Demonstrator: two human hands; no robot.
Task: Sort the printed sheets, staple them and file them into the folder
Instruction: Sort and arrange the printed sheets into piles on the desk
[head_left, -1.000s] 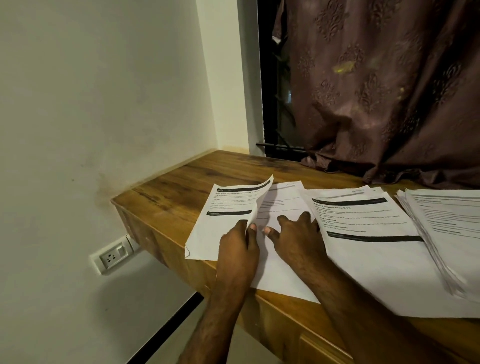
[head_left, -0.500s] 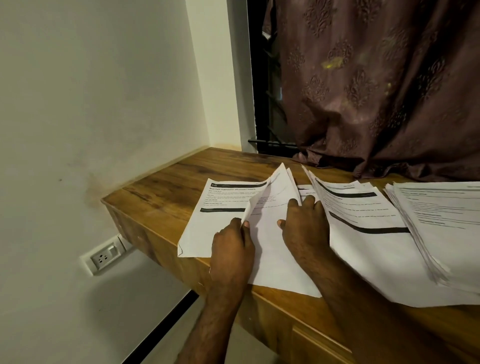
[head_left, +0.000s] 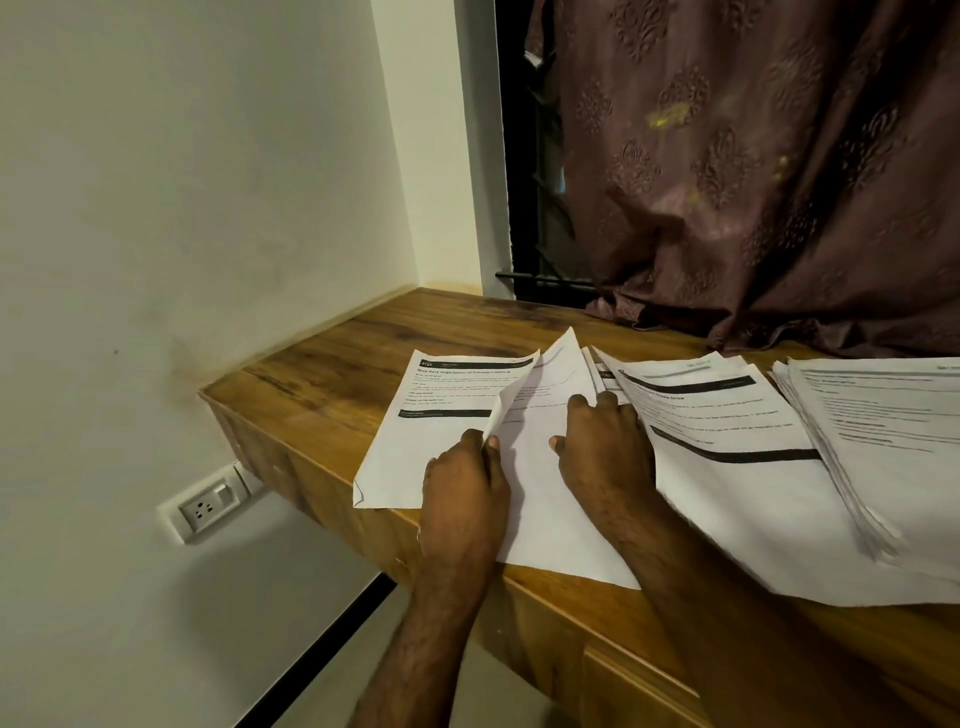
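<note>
On the bench (head_left: 332, 374) we are sorting: left hand (head_left: 465, 493) pinches the raised middle sheet (head_left: 540, 415), right hand (head_left: 605, 447) presses flat; next, lift it clear.

We see matt white paper sheets (head_left: 545, 499) on a varnished, grained wood desk (head_left: 374, 353); far right, embossed cloth curtain (head_left: 753, 171).

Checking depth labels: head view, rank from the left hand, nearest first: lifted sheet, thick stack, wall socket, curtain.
1. Lifted sheet: pinched by the left hand.
2. Wall socket: lower left, below the desk edge.
3. Thick stack: far right on the desk.
4. Curtain: behind the desk, upper right.
</note>
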